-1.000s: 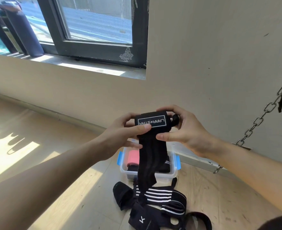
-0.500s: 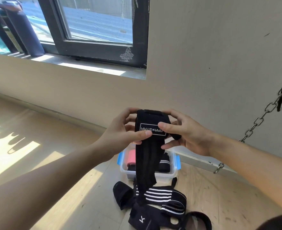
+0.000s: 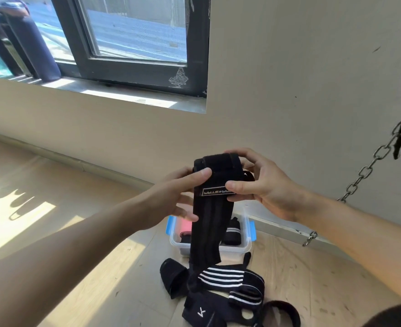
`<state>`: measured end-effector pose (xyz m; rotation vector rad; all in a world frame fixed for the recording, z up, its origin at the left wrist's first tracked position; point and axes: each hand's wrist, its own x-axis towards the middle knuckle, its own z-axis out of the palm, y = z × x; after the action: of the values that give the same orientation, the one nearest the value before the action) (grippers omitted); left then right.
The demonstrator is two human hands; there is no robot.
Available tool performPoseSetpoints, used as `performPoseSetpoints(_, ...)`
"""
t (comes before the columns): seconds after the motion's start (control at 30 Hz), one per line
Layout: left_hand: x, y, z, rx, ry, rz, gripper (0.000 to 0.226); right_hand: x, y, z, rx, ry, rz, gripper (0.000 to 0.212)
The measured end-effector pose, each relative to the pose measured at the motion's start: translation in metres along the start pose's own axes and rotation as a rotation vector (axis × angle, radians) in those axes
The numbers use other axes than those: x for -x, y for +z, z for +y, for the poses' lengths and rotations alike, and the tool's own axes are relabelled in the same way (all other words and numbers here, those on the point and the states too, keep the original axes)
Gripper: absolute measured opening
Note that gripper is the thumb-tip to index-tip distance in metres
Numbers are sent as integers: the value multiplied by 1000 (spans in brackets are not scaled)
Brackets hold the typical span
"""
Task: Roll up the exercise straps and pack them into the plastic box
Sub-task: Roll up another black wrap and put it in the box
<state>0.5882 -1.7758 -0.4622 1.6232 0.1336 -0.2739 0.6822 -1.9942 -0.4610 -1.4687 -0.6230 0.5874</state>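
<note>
Both thumbs (image 3: pixel 200 174) before strap (image 3: pixel 211 215), fingers (image 3: pixel 238 152) behind

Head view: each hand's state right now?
Left hand: pinching the black strap at its rolled end.
Right hand: gripping the same rolled end.

The left forearm (image 3: pixel 76 251) and the right forearm (image 3: pixel 365 234) are bare along their whole visible length. So are the left grip (image 3: pixel 171 197) and the right grip (image 3: pixel 265 192), both plain hands with short, trimmed thumbnails (image 3: pixel 205 172). A dark rounded patch (image 3: pixel 393 318) fills the lower right corner. It is too cropped to tell whether it is clothing.
</note>
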Motion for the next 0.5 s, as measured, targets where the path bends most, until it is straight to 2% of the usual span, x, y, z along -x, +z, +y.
performPoseSetpoints(0.07, -1, 1, 1, 29, -7, 36, 71, -1, 1, 3, 67, -36, -20, 61)
performPoseSetpoints(0.23, -1, 3, -2, 33, 11, 114, 60, -1, 2, 2, 186, -41, -16, 68)
performPoseSetpoints(0.4, -1, 0, 1, 81, 71, 123, 58, 1, 1, 0, 36, 184, -129, 52)
performPoseSetpoints(0.5, -1, 1, 1, 106, 134, 121, 58, 2, 4, -2, -23, 292, -172, 50)
